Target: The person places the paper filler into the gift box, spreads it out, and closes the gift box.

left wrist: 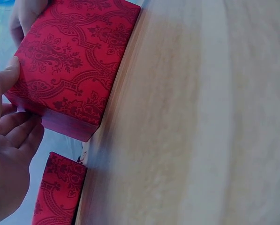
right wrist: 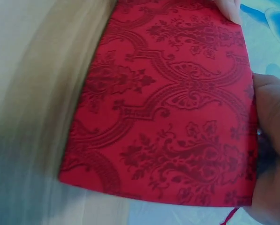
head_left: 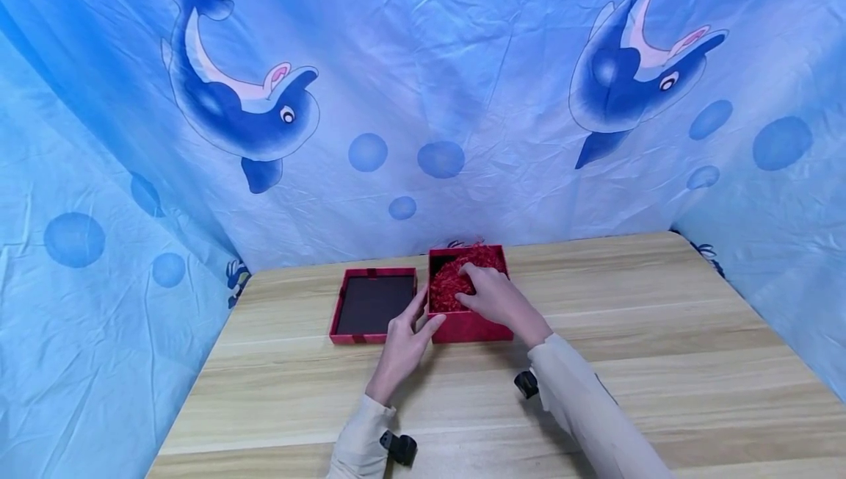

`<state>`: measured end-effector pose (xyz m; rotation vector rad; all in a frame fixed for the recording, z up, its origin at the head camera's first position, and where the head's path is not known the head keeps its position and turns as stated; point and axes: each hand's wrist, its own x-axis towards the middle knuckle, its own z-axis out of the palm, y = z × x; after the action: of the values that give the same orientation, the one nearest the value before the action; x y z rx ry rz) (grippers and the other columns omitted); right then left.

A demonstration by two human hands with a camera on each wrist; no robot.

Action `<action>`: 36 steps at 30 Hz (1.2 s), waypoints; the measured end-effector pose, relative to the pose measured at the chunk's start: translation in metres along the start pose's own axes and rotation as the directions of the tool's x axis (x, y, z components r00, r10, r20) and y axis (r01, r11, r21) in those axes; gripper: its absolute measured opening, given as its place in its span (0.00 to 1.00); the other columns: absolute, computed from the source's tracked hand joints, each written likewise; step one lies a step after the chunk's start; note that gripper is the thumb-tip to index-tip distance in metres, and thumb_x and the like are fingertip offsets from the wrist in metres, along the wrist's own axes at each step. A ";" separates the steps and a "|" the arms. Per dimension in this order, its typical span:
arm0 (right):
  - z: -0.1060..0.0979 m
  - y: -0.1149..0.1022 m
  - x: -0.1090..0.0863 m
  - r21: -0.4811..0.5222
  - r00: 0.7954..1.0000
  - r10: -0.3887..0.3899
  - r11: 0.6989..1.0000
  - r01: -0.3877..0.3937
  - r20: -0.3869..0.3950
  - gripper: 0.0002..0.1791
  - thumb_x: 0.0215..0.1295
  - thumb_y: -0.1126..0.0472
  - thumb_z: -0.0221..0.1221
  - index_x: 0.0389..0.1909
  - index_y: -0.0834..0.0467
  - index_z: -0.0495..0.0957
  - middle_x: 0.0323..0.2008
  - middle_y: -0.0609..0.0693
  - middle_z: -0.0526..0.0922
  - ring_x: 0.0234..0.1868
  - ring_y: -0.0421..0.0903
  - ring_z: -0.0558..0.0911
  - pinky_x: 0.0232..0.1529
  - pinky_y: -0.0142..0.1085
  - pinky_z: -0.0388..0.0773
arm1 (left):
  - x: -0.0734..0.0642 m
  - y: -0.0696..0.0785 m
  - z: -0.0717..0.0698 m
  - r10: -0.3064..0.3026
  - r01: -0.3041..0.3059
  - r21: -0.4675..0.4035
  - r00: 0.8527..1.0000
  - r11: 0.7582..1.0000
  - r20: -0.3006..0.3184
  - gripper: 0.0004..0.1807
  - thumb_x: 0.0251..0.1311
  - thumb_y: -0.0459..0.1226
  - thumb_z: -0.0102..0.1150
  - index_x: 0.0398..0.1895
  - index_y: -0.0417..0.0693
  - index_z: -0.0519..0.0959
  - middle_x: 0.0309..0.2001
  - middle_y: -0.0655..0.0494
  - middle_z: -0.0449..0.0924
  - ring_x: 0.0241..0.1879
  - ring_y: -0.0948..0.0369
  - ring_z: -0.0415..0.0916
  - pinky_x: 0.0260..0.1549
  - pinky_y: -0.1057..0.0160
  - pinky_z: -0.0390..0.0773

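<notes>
- Red box (head_left: 472, 328), one, holding red shreds (head_left: 446, 288)
- One dark-lined lid (head_left: 377, 306) alongside
- Two hands: left hand (head_left: 402, 343) gripping box corner, right hand (head_left: 492, 294) in shreds, finger closure unclear

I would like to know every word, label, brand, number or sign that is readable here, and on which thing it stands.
There is no readable text in any view.
The red box and the shallow red piece show only ornamental patterns.
Any marking on the black wrist devices would be too small to read.
</notes>
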<state>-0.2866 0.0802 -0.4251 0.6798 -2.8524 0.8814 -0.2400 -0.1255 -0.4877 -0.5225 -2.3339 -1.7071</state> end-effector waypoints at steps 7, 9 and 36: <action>-0.003 -0.003 0.016 0.006 0.979 0.091 0.996 -0.094 0.182 0.17 0.71 0.63 0.67 0.57 0.66 0.81 0.40 0.54 0.86 0.33 0.44 0.80 0.45 0.43 0.82 | 0.000 0.000 -0.001 0.003 -0.003 0.008 1.000 1.000 -0.003 0.36 0.71 0.40 0.65 0.79 0.42 0.64 0.72 0.41 0.68 0.67 0.46 0.70 0.63 0.47 0.72; -0.002 -0.004 0.020 0.000 0.971 0.108 0.994 -0.111 0.213 0.17 0.71 0.64 0.66 0.57 0.66 0.81 0.46 0.56 0.86 0.39 0.45 0.81 0.49 0.44 0.82 | -0.001 0.000 -0.001 0.002 -0.002 0.013 1.000 1.000 -0.004 0.36 0.71 0.40 0.65 0.79 0.43 0.64 0.72 0.41 0.68 0.67 0.45 0.70 0.63 0.47 0.72; 0.001 -0.015 0.010 -0.049 0.953 0.267 0.964 -0.263 0.143 0.47 0.72 0.46 0.64 0.78 0.68 0.56 0.76 0.73 0.54 0.75 0.77 0.52 0.68 0.68 0.61 | 0.001 0.000 0.001 -0.008 0.008 0.033 1.000 0.999 -0.004 0.35 0.70 0.33 0.65 0.78 0.38 0.64 0.70 0.35 0.68 0.66 0.39 0.70 0.60 0.39 0.72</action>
<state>-0.2889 0.0645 -0.4166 0.3778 -3.1364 0.8499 -0.2410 -0.1241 -0.4878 -0.5041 -2.3603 -1.6688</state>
